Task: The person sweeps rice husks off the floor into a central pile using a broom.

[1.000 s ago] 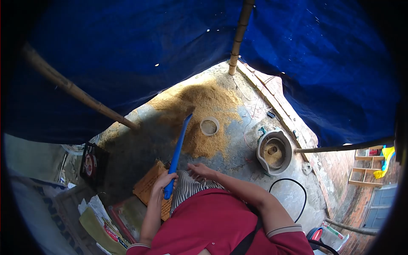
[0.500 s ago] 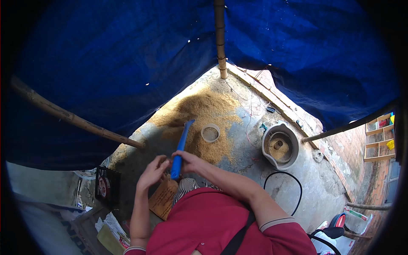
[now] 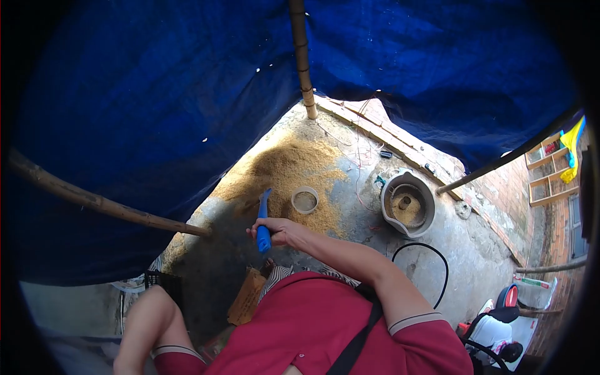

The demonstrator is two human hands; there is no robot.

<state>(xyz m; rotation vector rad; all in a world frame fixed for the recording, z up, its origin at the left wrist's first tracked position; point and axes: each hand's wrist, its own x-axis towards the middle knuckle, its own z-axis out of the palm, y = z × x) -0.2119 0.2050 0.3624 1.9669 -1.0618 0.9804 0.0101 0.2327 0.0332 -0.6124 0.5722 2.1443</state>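
Observation:
My right hand [image 3: 275, 232] is closed around a long blue handle [image 3: 264, 239] whose far end points at the grain heap; I cannot make out what kind of tool it is. Just beyond it, loose golden grain or husk [image 3: 294, 159] lies spread on the concrete. A round pale container [image 3: 305, 200] stands in that heap, right of the blue handle. My left arm [image 3: 153, 312] is bent at the lower left, and its hand is out of sight below the frame.
A grey tub [image 3: 430, 209] with grain and a central post stands at the right. A black hose [image 3: 445, 269] curves near my right arm. Cardboard [image 3: 245, 297] lies by my legs, a dark crate [image 3: 164, 287] at left. Bamboo poles [image 3: 302, 62] hold blue tarpaulin [image 3: 156, 81].
My left hand has left the blue handle's lower end and gone down and left out of view. My right hand keeps hold of the handle. The view has shifted a little.

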